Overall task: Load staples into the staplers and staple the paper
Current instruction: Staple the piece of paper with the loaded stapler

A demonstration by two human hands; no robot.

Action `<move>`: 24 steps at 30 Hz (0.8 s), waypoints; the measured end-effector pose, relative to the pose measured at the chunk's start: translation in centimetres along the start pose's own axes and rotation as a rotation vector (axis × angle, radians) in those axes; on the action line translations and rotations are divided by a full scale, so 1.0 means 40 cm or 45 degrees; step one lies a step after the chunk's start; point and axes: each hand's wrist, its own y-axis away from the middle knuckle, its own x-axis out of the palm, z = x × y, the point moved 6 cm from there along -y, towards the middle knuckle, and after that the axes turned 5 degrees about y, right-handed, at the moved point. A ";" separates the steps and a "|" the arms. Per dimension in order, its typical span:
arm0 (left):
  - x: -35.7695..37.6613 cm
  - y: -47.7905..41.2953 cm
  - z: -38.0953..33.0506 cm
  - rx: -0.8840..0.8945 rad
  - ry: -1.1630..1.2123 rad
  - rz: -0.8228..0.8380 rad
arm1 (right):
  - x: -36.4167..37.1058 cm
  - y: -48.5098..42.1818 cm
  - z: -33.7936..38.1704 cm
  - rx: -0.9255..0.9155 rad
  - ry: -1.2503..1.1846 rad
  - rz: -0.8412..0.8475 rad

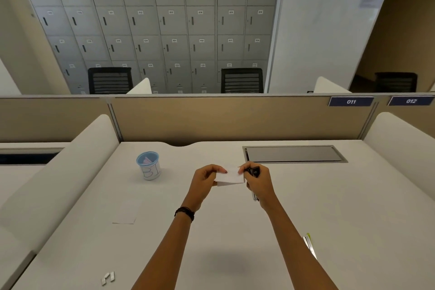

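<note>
My left hand (204,181) pinches the left edge of a small folded white paper (231,178), held above the desk. My right hand (258,182) grips a black stapler (254,171) whose jaws sit at the paper's right edge. Its metal base shows below the hand. A second white sheet (126,212) lies flat on the desk to the left. Loose staple strips (107,278) rest near the front left edge. A yellow-green and silver object (309,243), partly hidden by my right forearm, lies on the desk.
A blue-rimmed plastic cup (148,165) with slips inside stands at the back left. A grey cable hatch (293,154) is set into the white desk (353,207) at the back right. White dividers flank the desk, and a beige partition (223,117) closes the back.
</note>
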 end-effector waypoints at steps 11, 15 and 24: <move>-0.007 0.027 -0.004 -0.053 0.082 -0.104 | 0.017 0.001 -0.001 -0.044 -0.016 0.022; -0.024 0.032 0.000 0.038 -0.001 -0.123 | 0.024 -0.001 0.007 -0.108 0.006 0.030; -0.030 0.026 0.002 0.139 -0.295 -0.026 | 0.028 -0.025 0.018 -0.255 0.407 0.149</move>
